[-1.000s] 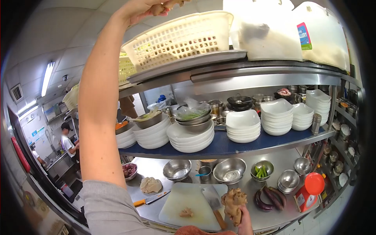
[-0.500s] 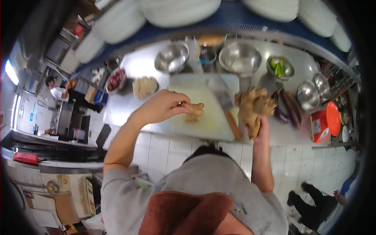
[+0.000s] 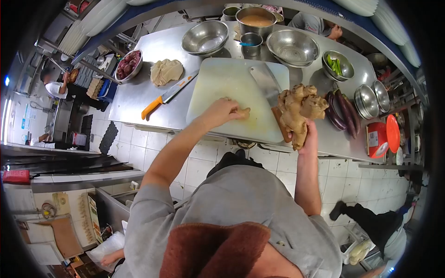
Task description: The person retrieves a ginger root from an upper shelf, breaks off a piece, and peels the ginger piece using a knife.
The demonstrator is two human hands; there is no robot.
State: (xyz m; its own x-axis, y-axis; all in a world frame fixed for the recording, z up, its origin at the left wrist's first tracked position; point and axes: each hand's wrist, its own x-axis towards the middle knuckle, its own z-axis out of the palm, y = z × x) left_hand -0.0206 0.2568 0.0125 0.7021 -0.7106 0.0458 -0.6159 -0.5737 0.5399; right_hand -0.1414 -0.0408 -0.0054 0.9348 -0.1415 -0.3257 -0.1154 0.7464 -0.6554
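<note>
A: Hands?
B: Right hand [image 3: 308,137] grips big ginger [image 3: 300,107] by surface [image 3: 127,102] edge; left hand [image 3: 219,112] pinches ginger piece [image 3: 244,112] on cutting board [image 3: 218,81].
A: Risk?
B: Cleaver [image 3: 265,81] near edge — bumping it could drop it.

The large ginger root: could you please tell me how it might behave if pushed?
The large ginger root would probably rock rather than roll, given its knobbly branches. It seems stiff, jutting past the right hand without sagging.
</note>
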